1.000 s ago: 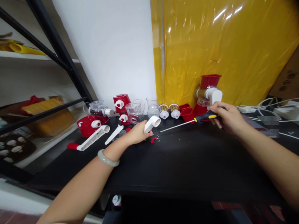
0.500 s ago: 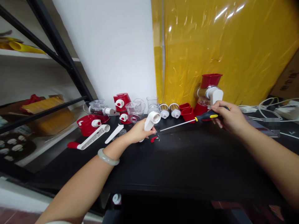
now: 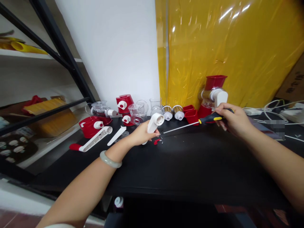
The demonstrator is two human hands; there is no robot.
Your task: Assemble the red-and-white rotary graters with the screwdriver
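Note:
My left hand (image 3: 142, 134) is closed around a white crank handle (image 3: 154, 123), its round socket end pointing up and to the right. In my right hand (image 3: 229, 115) is a screwdriver (image 3: 209, 118) with a black and yellow grip. Its long shaft runs left, and the tip sits close to the fingers of my left hand; whether it touches anything there I cannot tell. Just below the tip, a small red plastic piece (image 3: 156, 141) and a few tiny screws (image 3: 162, 141) lie on the black table (image 3: 185, 167).
Left of my hand lie another crank handle with a red grip (image 3: 96, 139) and a white strip (image 3: 116, 136). Red grater bases (image 3: 89, 127), clear housings (image 3: 136, 110), drum blades (image 3: 178, 112) and red hoppers (image 3: 192, 117) line the back. An assembled grater (image 3: 211, 95) stands behind my right hand.
Both hands keep their hold on the crank handle and the screwdriver. Everything in view has shifted very slightly to the right together; nothing else has visibly moved.

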